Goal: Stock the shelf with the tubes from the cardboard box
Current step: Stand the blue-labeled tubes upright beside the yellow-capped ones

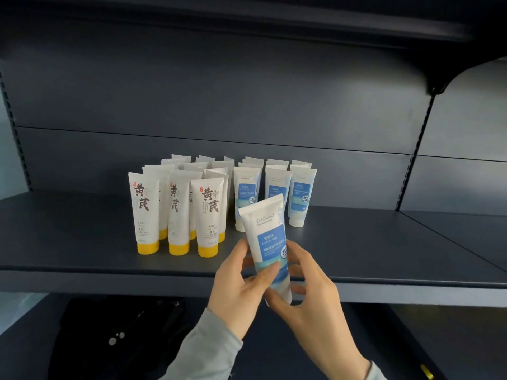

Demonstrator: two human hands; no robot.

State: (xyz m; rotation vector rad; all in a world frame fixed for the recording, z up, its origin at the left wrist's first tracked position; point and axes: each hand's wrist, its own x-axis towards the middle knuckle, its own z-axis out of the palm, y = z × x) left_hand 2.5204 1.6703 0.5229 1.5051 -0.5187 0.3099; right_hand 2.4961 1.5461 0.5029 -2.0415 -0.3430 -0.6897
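A white tube (267, 237), blue-labelled "Oil Control", is gripped by the left hand (238, 292) and right hand (310, 305), its crimped end tilted toward 11 o'clock.

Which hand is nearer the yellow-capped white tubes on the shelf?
Left. The left hand sits just below and right of the yellow-capped white tubes; the right hand is farther right, beyond the blue-labelled white tube both hold.

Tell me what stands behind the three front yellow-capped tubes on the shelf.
Behind the front yellow-capped tubes stand more white tubes in rows. Mostly their crimped tops show, plus slivers of yellow cap; their labels are largely covered, so their number stays unclear.
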